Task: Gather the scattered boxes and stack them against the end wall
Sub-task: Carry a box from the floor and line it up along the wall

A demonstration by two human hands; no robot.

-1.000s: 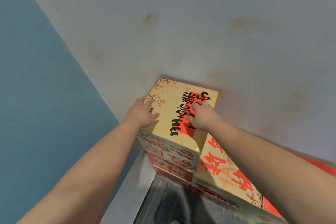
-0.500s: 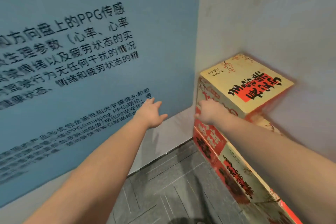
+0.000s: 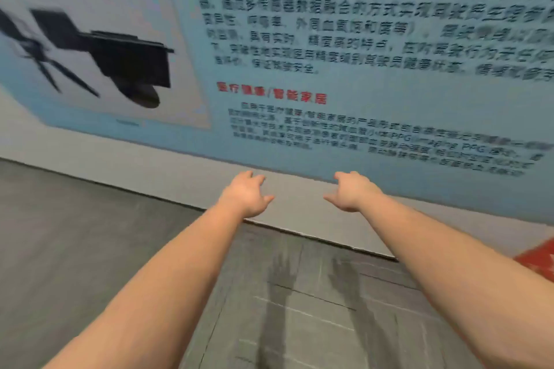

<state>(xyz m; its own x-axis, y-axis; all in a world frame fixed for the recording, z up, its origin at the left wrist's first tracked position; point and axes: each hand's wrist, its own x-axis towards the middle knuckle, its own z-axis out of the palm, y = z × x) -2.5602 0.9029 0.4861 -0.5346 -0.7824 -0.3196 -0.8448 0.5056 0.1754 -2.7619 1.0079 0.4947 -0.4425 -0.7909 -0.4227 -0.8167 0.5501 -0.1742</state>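
Left hand (image 3: 245, 195) and right hand (image 3: 351, 192) spread, empty; red box (image 3: 538, 260) corner at right edge, orientation unclear.

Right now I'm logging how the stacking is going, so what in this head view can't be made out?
- Stacked boxes: only a red corner shows, cut off by the right edge.
- Poster text: motion-blurred, unreadable.
- Dark device pictured on the poster: smeared, cannot tell what it is.
- Left hand and right hand: empty and open; palms face away.
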